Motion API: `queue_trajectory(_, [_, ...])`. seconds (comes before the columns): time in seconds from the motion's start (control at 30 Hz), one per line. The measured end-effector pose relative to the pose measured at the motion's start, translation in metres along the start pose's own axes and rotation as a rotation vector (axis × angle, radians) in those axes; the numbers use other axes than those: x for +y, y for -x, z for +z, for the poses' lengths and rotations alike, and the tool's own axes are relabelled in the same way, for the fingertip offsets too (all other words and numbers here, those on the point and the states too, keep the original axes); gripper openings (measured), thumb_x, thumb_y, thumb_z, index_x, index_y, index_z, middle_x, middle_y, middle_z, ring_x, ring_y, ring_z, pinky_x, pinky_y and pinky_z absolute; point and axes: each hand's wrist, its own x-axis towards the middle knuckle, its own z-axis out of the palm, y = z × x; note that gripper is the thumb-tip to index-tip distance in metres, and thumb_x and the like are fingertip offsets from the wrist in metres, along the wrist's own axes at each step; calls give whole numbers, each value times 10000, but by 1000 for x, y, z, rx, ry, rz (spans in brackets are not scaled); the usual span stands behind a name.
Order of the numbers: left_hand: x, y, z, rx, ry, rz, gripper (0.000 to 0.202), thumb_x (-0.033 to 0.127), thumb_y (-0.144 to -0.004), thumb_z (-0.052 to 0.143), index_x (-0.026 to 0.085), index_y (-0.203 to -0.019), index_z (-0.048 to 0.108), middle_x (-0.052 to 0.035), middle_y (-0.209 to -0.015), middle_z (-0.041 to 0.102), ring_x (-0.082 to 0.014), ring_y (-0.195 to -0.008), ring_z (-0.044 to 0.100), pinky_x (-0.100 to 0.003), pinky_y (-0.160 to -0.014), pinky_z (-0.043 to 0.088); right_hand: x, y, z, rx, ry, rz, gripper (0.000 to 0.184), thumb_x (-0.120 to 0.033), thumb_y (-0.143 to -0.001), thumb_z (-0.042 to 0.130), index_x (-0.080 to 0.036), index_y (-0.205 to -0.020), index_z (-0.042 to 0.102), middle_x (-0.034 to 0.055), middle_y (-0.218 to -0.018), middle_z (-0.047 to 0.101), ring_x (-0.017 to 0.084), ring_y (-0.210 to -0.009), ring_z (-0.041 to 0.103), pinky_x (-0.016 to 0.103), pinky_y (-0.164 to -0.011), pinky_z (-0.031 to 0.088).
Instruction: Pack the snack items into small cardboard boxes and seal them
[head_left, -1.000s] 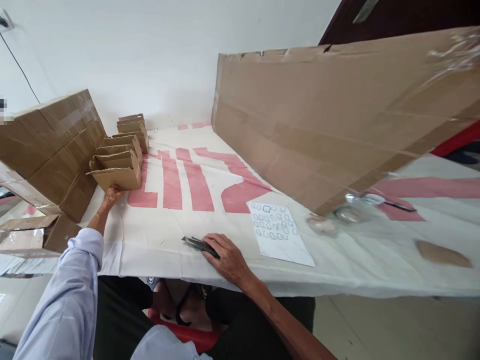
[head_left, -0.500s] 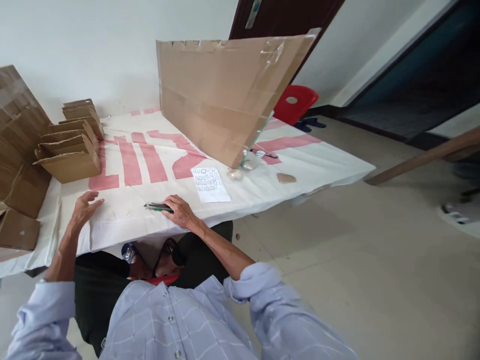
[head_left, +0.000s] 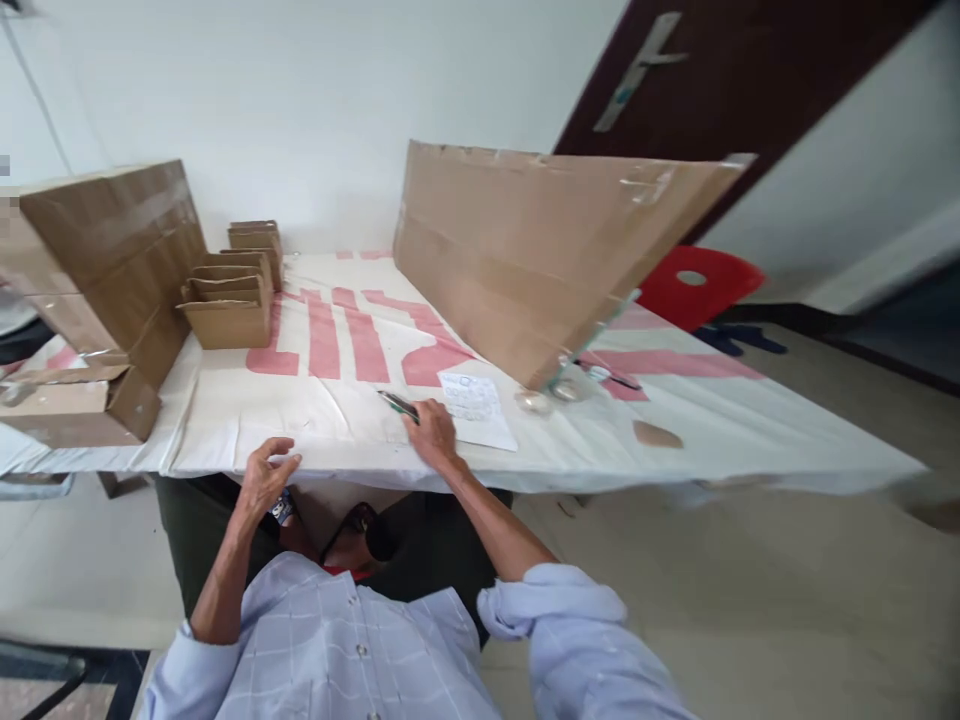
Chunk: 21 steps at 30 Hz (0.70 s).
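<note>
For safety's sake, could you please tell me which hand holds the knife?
The right hand, nearer the paper: it holds the knife, while the left hand is empty.

From the right hand [head_left: 433, 432], a broad lane ran back across the white cloth-covered counter [head_left: 330, 425] between small brown cardboard boxes [head_left: 229, 325] and a tall brown cardboard panel [head_left: 517, 250]; a large brown cardboard box [head_left: 142, 255] blocked farther left.

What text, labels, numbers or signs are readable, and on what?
None reads clearly.
White paper: rows of small marks, too small and blurred to read.
Tablecloth: large red shapes, perhaps parts of characters; not readable as text.
Footwear: small print, too small to tell.
</note>
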Motion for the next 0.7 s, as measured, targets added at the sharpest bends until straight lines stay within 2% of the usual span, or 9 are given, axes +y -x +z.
queue_trajectory(0.1, [-7,14,9,1,17,-5,445,525,-774,857,193,-1070,840,-119,-1036,828,-219,-769,719,-372,-759,614,19,0,0,6,36,45,292,-258,-1023,547,-95,-1144,757,211,-1131,707,325,-1051,552,449,-958,450])
queue_trajectory(0.23, [-16,25,15,19,16,-8,346,404,-792,854,214,-1080,855,-111,-1075,836,-238,-867,748,-382,-845,626,40,1,11,23,136,119,349,-310,-1033,564,-90,-1208,770,234,-1156,708,356,-1076,585,470,-940,452])
queue_trajectory(0.47, [-21,38,19,42,15,-12,315,361,-810,842,225,-1094,862,-107,-1118,837,-240,-868,756,-395,-877,637,45,15,18,135,140,-16,386,-353,-1012,550,-102,-1197,777,236,-1106,689,381,-1019,588,488,-870,460])
queue_trajectory(0.57, [-23,40,10,90,13,-12,325,376,-813,839,219,-1097,862,-104,-1110,840,-229,-846,744,-380,-853,637,43,18,15,169,131,-58,356,-322,-986,546,-122,-1154,789,222,-1067,687,374,-981,578,486,-849,453])
queue_trajectory(0.7, [-28,39,-20,212,-4,-35,355,395,-821,825,208,-1121,852,-101,-1110,839,-208,-785,714,-380,-816,634,43,18,15,179,143,-74,355,-307,-979,538,-118,-1126,801,234,-1047,685,389,-974,592,492,-827,454])
